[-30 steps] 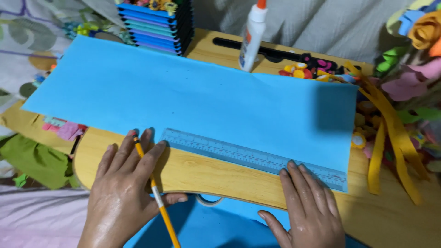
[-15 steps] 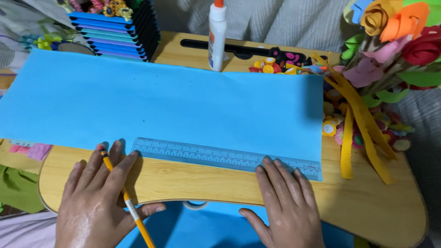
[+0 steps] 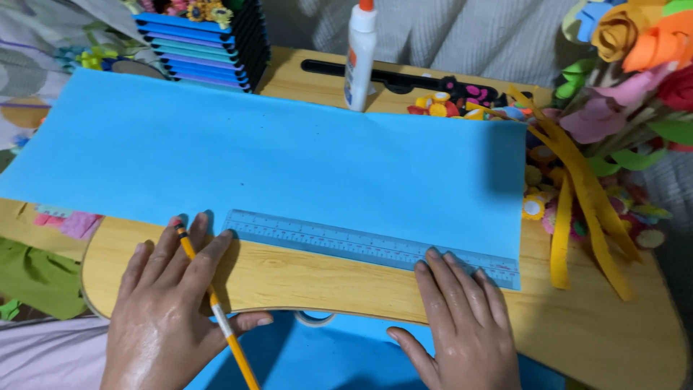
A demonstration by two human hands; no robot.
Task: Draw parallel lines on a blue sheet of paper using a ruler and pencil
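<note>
My ruler (image 3: 372, 248) lies along the paper's (image 3: 289, 162) near edge, no line drawn; left hand (image 3: 170, 310) spread flat with pencil (image 3: 213, 303) between fingers, right hand (image 3: 462, 325) flat, empty, fingertips pinning the ruler.

1. Bright, even indoor light; colours are vivid.
2. A soft shadow darkens the blue paper (image 3: 303, 159) at its right end.
3. Sharp focus throughout, slight sheen on both hands.

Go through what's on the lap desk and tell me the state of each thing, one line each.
Blue sheet: flat, spread across the desk.
Clear ruler: lying flat along the sheet's near edge.
Pencil: held between left hand fingers.
Right hand: fingertips pressing the ruler's right end.
Glue bottle: upright, capped.
Wooden desk: level.
</note>
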